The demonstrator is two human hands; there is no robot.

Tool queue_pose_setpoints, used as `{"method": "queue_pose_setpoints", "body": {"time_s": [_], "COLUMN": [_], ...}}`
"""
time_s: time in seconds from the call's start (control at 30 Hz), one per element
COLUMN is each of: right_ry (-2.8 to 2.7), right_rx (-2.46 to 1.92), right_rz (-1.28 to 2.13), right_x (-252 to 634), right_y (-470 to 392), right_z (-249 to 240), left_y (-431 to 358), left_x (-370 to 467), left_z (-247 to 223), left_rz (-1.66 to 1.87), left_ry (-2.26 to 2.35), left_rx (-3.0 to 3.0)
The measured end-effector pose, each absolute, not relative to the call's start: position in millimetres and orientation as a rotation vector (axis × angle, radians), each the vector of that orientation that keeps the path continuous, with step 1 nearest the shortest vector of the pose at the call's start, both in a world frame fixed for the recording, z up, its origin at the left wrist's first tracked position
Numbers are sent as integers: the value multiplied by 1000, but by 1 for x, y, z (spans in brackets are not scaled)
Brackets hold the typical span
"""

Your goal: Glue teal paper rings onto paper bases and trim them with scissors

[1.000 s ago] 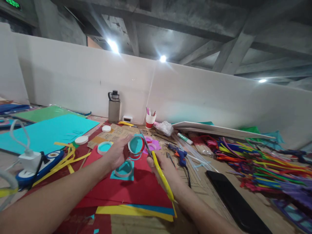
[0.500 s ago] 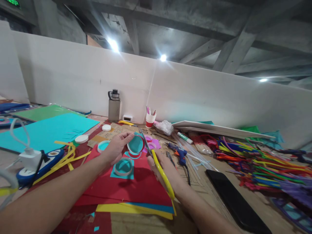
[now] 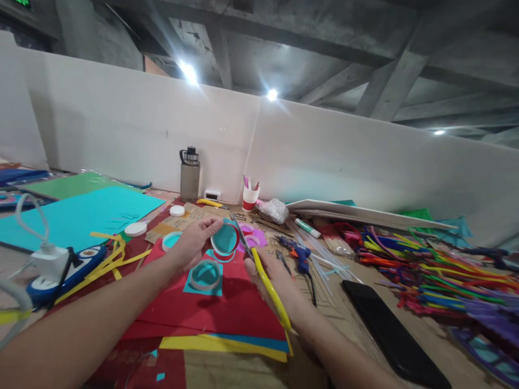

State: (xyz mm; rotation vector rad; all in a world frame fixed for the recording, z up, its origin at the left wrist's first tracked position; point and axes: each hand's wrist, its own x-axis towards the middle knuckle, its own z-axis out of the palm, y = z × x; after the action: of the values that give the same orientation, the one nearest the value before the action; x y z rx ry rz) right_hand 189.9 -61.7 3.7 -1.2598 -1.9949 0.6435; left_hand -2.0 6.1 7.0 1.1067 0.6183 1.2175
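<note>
Your left hand (image 3: 197,240) pinched the blue disc (image 3: 224,239) in its fingers; your right hand (image 3: 280,280) gripped scissors (image 3: 264,274), blades (image 3: 243,236) at disc's three o'clock. Phone (image 3: 391,329) lay at disc's four.

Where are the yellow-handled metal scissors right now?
In the head view, just below centre: the yellow-handled scissors are in the right hand, their blades beside the white-rimmed turquoise disc in the left hand.
</note>
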Motion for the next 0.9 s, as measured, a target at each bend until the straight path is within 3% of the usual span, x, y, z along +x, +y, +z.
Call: {"method": "queue_pose_setpoints", "body": {"time_s": [0.67,0.9], "right_ry": [-2013,-1977], "right_rx": [-1231,-1252], "right_rz": [683,647], "right_x": [190,190], "right_y": [-61,-58], "right_z": [3,-2], "left_y": [10,8], "left_x": [-4,0], "left_z": [6,3], "left_rz": [1256,1247], "left_ry": [633,659], "left_rx": [1120,807]}}
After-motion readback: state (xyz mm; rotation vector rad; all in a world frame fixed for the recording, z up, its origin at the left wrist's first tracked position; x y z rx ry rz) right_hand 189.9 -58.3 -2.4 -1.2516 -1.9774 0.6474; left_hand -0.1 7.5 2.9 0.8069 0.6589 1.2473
